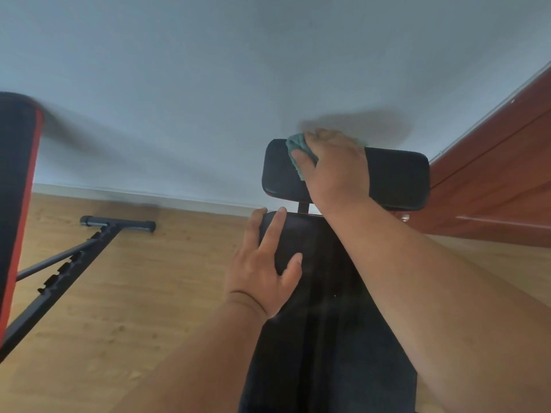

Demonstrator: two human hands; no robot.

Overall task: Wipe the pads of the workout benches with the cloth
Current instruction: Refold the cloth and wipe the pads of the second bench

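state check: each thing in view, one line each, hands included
right hand: presses the cloth onto the headrest pad
cloth: bunched under the right hand, on the pad's top left part
headrest pad: upright, being wiped
left hand: fingers spread, resting flat on the back pad's top left edge
back pad: bare, no cloth on it
second bench: at left, untouched

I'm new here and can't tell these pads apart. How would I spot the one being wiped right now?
Start at the reddish-brown wooden door on the right and look just left of it, against the pale wall. There a short black headrest pad sits crosswise above the long black back pad. Only it has the right hand pressing a teal cloth onto it.
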